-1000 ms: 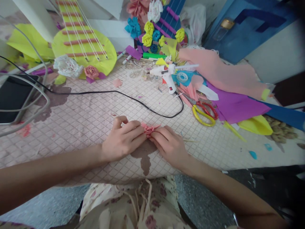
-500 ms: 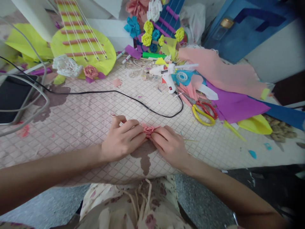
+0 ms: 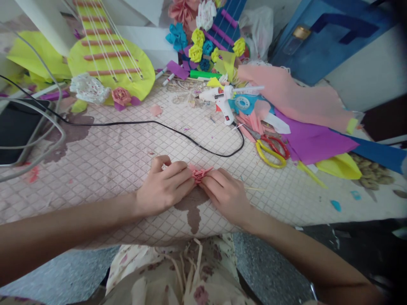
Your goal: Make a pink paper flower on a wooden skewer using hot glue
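Observation:
A small pink paper flower (image 3: 199,174) with folded petals sits between my two hands, just above the table's near edge. My left hand (image 3: 167,182) pinches its left side, with the index finger bent up and apart from the others. On the other side, the fingers of my right hand (image 3: 225,192) are closed on the flower's right edge. My fingers hide its sides and underside. Beyond my hands, the black cord (image 3: 190,137) of a white glue gun (image 3: 225,103) curves across the quilted tablecloth (image 3: 127,144).
Scissors with yellow and red handles (image 3: 271,152) lie at right, beside purple paper (image 3: 313,142) and pink paper (image 3: 295,95). A yellow paper guitar (image 3: 111,63) with a pink rose (image 3: 121,96) stands at back left. A dark phone (image 3: 22,129) lies at far left under cables.
Hardly anything differs. My left fingers have shifted slightly on the pink paper flower, and both hands keep their hold on it. The camera view has moved a little.

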A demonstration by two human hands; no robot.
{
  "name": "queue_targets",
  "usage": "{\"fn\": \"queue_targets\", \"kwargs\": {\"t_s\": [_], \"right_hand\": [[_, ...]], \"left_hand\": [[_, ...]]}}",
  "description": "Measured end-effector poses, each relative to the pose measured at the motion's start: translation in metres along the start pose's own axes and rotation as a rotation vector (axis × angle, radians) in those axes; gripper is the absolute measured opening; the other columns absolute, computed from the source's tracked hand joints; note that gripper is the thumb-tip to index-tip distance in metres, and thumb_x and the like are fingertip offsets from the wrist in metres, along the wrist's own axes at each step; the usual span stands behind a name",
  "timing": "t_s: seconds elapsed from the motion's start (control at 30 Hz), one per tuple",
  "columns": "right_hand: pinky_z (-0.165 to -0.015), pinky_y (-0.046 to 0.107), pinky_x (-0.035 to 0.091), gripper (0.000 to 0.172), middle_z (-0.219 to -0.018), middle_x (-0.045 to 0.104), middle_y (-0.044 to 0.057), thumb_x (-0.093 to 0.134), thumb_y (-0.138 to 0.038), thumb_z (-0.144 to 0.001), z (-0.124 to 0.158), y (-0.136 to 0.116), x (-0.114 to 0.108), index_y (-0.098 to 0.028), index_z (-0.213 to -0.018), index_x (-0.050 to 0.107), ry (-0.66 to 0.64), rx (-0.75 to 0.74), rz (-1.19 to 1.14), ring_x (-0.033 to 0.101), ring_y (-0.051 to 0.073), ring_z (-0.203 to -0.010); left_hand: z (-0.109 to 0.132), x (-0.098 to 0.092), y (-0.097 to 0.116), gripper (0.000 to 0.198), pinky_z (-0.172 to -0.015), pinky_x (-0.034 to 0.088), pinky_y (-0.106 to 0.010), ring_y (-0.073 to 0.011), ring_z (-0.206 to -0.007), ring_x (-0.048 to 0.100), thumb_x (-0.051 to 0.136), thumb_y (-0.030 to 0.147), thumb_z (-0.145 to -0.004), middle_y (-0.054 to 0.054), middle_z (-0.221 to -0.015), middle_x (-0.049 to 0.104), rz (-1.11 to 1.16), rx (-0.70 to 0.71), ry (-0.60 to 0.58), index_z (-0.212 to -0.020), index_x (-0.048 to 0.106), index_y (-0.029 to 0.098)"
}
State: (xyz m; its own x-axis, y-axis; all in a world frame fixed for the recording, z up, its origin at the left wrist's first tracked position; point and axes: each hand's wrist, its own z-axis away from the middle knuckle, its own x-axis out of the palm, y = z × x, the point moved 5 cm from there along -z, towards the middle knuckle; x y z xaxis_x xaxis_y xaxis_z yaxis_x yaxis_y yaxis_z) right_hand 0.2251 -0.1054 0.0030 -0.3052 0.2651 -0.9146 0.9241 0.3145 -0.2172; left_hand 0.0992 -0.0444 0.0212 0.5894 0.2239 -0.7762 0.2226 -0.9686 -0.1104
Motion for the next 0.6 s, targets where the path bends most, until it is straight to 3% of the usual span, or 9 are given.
{"fn": "queue_targets", "kwargs": {"t_s": [0.17,0.6], "right_hand": [[-0.076,0.031,0.050,0.015,-0.091,0.064,0.007,0.049,-0.021,-0.091,0.0021,0.0053,-0.0028,-0.016,-0.093,0.063,0.055,0.056,-0.095,0.058,0.017,-0.088],[-0.076,0.032,0.050,0.016,-0.094,0.063,0.007,0.048,-0.019,-0.091,0.0013,0.0041,-0.0027,-0.016,-0.094,0.063,0.032,0.058,-0.128,0.057,0.018,-0.090]], "left_hand": [[-0.0010,-0.0014,-0.0026,0.005,-0.071,0.032,-0.036,-0.0156,-0.083,0.058,0.057,0.017,-0.088,0.002,-0.076,0.064,0.030,-0.040,-0.011,-0.084,0.059,0.017],[-0.0031,-0.0019,-0.0041,0.007,-0.070,0.032,-0.036,-0.0158,-0.078,0.056,0.056,0.018,-0.089,0.002,-0.076,0.066,0.034,-0.043,-0.017,-0.084,0.060,0.017]]}}
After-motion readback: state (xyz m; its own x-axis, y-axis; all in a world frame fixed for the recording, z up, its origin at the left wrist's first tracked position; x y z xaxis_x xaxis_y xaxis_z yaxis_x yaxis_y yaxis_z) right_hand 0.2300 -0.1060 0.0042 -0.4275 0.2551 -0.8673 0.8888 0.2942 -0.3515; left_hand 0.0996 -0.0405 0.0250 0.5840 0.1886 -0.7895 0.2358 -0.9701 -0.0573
